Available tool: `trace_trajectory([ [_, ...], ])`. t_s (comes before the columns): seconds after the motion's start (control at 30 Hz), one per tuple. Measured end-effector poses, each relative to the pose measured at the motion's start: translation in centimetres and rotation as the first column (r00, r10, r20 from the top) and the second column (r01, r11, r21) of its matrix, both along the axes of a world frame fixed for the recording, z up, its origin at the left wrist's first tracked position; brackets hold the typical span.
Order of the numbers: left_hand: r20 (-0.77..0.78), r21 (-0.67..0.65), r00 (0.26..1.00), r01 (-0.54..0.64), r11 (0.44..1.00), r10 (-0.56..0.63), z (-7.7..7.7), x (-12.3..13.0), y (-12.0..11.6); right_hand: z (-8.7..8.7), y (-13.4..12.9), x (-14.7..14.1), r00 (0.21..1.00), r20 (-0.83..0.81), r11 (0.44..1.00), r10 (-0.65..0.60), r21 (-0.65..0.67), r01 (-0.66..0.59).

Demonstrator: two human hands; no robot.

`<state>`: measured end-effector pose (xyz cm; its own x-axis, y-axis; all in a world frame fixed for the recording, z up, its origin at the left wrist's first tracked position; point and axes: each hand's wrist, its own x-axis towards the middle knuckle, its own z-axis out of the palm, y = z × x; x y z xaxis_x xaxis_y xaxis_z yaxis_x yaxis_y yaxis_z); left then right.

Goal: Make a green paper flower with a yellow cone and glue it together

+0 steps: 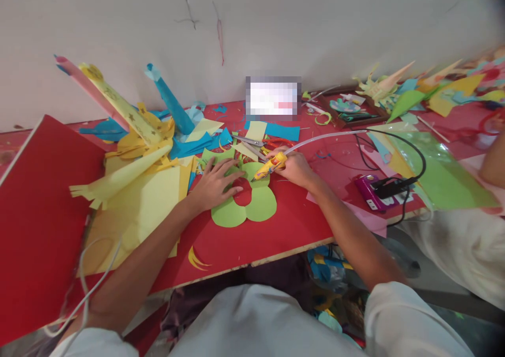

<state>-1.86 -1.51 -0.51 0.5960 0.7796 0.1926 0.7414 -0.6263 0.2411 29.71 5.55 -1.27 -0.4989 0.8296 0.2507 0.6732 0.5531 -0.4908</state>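
At the far left a red board [43, 230] is standing tilted on the table [294, 228], with a white cable [84, 294] looping in front of its lower edge; just right of it, yellow sheets [155, 191] are lying in a stack, and a pale yellow paper cone [130, 174] with a fringed end is resting across them; behind, a pink cone [94, 93], a star-patterned yellow cone [120, 107] and a blue cone [173, 101] are leaning up toward the left; thin yellow scraps [195, 259] are lying near the front edge; the left hand [216, 182] is lying palm down with its fingers spread wide, pressing on the left part of a green paper ring [262, 205] with rounded lobes, which is lying flat at the middle of the table, in front of the scissors [248, 140]; a blurred screen [273, 99] is standing against the wall; the right hand [295, 166] is gripping a yellow glue gun [271, 166], its nozzle pointing down-left at the ring's upper right lobe, though whether it is touching the paper is hard to tell; farther right, a purple power box [376, 192] is sitting with black plugs in it, a green sheet [445, 170] is lying under clear plastic, and another person's arm [495, 159] is reaching in at the edge
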Motion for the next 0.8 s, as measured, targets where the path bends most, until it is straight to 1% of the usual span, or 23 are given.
trace_trajectory([
  [0.13, 0.004, 0.005, 1.0, -0.003, 1.0, 0.003, -0.06, -0.05, 0.06, -0.68, 0.33, 0.33, 0.997, -0.065, 0.998, 0.042, 0.053, -0.039],
  [0.27, 0.012, 0.005, 1.0, 0.002, 1.0, -0.002, -0.1, -0.09, 0.08, -0.83, 0.48, 0.59, 0.993, -0.076, 0.993, 0.093, 0.079, -0.087],
  [0.43, 0.023, 0.005, 1.0, -0.008, 1.0, 0.008, -0.19, -0.07, 0.05, -0.79, 0.45, 0.75, 0.988, -0.092, 0.99, 0.125, 0.08, -0.118],
  [0.63, 0.036, -0.012, 0.999, -0.018, 1.0, 0.019, -0.16, -0.09, 0.05, -1.15, 0.69, 0.96, 0.978, -0.127, 0.985, 0.165, 0.067, -0.157],
  [0.7, 0.055, 0.007, 0.998, 0.008, 1.0, -0.009, 0.07, -0.16, 0.01, -1.19, 0.73, 0.99, 0.975, -0.127, 0.983, 0.181, 0.064, -0.174],
  [0.8, 0.08, 0.049, 0.991, 0.103, 0.993, -0.107, 0.5, -0.3, -0.14, -1.12, 0.68, 0.96, 0.973, -0.128, 0.981, 0.192, 0.064, -0.185],
])
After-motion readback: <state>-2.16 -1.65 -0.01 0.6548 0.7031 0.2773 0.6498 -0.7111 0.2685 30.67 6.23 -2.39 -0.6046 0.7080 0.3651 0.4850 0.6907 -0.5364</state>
